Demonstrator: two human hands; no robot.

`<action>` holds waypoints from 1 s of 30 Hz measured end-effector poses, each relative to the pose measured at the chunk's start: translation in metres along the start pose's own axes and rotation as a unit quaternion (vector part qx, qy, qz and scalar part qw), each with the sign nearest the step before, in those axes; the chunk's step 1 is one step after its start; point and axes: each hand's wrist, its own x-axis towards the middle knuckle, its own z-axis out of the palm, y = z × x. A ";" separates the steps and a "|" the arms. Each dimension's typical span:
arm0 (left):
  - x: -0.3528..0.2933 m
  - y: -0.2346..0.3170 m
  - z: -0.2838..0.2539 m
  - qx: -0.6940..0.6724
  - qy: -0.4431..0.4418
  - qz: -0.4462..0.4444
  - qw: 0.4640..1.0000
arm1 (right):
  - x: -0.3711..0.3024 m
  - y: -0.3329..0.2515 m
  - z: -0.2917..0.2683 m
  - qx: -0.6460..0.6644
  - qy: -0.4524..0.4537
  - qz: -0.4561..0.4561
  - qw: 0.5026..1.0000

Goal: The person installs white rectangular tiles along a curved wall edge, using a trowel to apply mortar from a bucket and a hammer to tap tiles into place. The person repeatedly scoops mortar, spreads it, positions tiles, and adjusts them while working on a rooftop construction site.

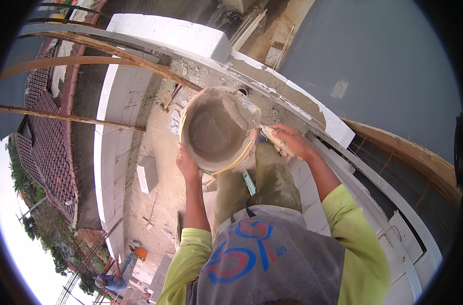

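Note:
A round bucket (203, 161) coated in dried mortar is held in front of me, with wet grey mortar (211, 129) inside. My left hand (187, 163) is closed on the bucket's near left edge, by its yellow-green rim band. My right hand (286, 141) grips the mortar-crusted handle of a trowel (235, 113). The trowel's blade, smeared with mortar, lies inside the bucket against its right wall. My knees sit just below the bucket, and part of its underside is hidden.
A white block wall (112, 147) curves along the left, and another block course (175, 38) runs at the far side. A wooden pole (119, 53) reaches toward the bucket. A hammer (172, 96) and loose block (147, 174) lie on the floor. Another person (117, 274) is at lower left.

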 end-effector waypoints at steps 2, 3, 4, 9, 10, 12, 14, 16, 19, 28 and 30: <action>0.000 -0.019 -0.014 0.024 0.015 -0.017 0.999 | 0.020 -0.008 -0.014 -0.092 0.110 -0.050 0.988; -0.002 -0.023 -0.017 0.025 0.019 -0.021 0.999 | 0.031 -0.013 -0.016 -0.161 0.172 -0.076 0.969; -0.006 -0.026 -0.021 0.028 0.023 -0.024 0.999 | 0.042 -0.014 -0.021 -0.255 0.228 -0.120 0.932; -0.020 -0.020 -0.059 0.123 0.038 -0.039 0.991 | 0.040 -0.018 -0.042 -0.516 0.353 -0.079 0.776; -0.023 -0.017 -0.067 0.134 0.039 -0.043 0.989 | 0.028 -0.006 -0.048 -0.514 0.374 -0.079 0.768; -0.030 -0.009 -0.085 0.155 0.025 -0.043 0.987 | -0.013 0.031 -0.063 -0.511 0.417 -0.077 0.747; -0.033 -0.005 -0.097 0.163 0.014 -0.042 0.986 | -0.046 0.057 -0.065 -0.494 0.446 -0.067 0.743; -0.030 -0.002 -0.102 0.171 0.001 -0.041 0.984 | -0.047 0.077 -0.062 -0.449 0.459 -0.089 0.762; -0.023 0.002 -0.097 0.169 -0.016 -0.021 0.985 | 0.003 0.078 -0.040 -0.311 0.436 -0.135 0.833; 0.049 0.006 -0.171 0.413 -0.086 0.080 0.903 | 0.056 0.071 -0.007 -0.043 0.407 -0.123 0.904; 0.023 0.024 -0.122 0.312 -0.109 0.038 0.943 | 0.033 0.118 -0.028 -0.054 0.490 -0.135 0.859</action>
